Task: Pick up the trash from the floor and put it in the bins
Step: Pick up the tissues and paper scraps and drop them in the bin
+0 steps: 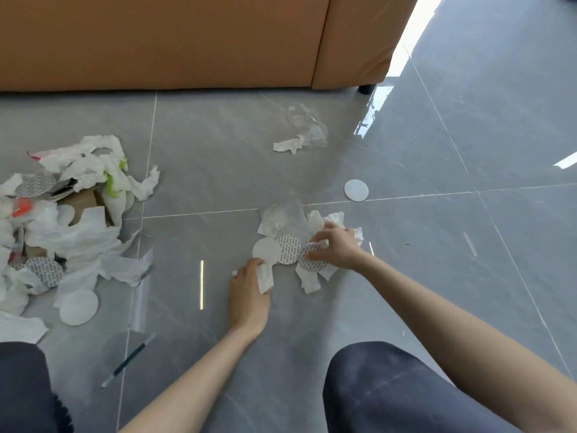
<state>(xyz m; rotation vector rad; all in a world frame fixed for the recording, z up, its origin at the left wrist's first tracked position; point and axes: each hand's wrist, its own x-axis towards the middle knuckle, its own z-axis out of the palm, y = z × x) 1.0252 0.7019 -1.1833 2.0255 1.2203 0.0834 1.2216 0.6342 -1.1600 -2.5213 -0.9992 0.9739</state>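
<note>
Left hand [249, 287] holds paper scrap [266, 277]; right hand [335, 249] rests on printed disc [309, 264]

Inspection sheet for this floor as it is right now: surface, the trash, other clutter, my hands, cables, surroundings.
Surface: grey tiled floor, glossy, with light reflections.
Job's things: big trash heap at the left; small pile of discs and crumpled paper in the middle; lone white disc; clear plastic wrap near the sofa. No bins seen.
Clutter: pen lying on the floor.
Hands: left hand holds a white paper scrap; right hand on the small pile, fingers curled, grip unclear.
Cables: nothing seen.
Surroundings: orange-brown sofa behind the trash.
</note>
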